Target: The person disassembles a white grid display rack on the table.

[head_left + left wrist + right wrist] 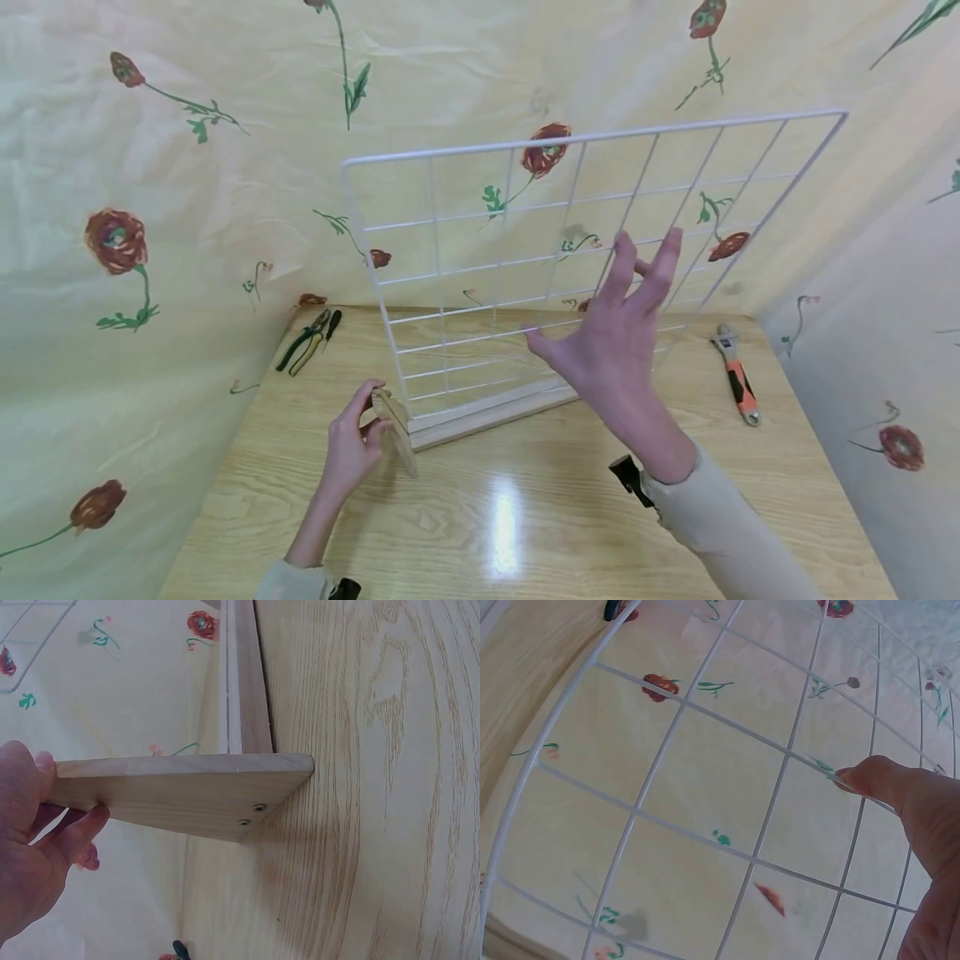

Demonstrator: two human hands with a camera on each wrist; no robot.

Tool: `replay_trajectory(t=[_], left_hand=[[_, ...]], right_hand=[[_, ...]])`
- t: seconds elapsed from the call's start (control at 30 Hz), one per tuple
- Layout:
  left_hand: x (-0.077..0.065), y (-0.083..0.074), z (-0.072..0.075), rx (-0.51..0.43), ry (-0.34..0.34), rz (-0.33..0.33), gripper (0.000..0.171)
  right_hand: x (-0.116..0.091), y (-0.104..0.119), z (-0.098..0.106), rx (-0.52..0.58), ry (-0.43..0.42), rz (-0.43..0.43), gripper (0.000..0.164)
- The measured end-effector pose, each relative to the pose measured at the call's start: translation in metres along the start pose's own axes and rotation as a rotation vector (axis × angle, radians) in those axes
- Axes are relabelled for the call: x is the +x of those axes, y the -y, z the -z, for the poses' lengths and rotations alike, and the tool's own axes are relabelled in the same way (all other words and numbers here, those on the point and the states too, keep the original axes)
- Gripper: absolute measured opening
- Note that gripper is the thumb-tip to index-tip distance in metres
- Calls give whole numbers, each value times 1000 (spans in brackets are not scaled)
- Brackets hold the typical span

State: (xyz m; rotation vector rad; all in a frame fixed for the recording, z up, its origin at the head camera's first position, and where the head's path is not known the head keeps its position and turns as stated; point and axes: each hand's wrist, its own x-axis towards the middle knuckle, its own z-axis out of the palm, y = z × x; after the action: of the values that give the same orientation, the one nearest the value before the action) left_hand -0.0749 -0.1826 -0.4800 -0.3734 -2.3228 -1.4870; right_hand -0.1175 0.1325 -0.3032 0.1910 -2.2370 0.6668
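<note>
My left hand (352, 442) pinches the upper part of a small wooden end panel (172, 799) between thumb and fingers. Two screw heads show near that panel's lower edge, and a long wooden rail (487, 422) runs off from its far side along the table. Above the rail leans a white wire grid (495, 147); whether its bottom edge sits in the rail I cannot tell. With fingers spread, my right hand (611, 350) touches the grid's wires. In the right wrist view its thumb (885, 780) presses on one wire, while the other fingers are out of sight.
On the wood-grain table (450, 517), pliers (306, 342) and a black-handled tool (333, 324) lie at the back left. An adjustable wrench (737, 375) with an orange and black handle lies at the right. Flower-patterned covering (225, 183) rises behind and at both sides.
</note>
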Motion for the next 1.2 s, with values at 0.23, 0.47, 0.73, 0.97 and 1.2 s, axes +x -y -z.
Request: replay_trajectory(t=[0.23, 0.47, 0.73, 0.97, 1.2], left_hand=[[0, -1, -1, 31, -5, 0, 67], [1, -12, -2, 42, -15, -27, 65], [3, -43, 2, 79, -23, -54, 60], [3, -42, 3, 61, -16, -62, 59], [-3, -36, 3, 57, -32, -64, 61]], right_hand=[[-18, -25, 10, -10, 46, -84, 134], [-36, -49, 18, -21, 80, -215, 135], [-51, -71, 27, -71, 79, -284, 135], [-60, -83, 34, -73, 96, -350, 136], [-66, -92, 36, -67, 52, -310, 131]])
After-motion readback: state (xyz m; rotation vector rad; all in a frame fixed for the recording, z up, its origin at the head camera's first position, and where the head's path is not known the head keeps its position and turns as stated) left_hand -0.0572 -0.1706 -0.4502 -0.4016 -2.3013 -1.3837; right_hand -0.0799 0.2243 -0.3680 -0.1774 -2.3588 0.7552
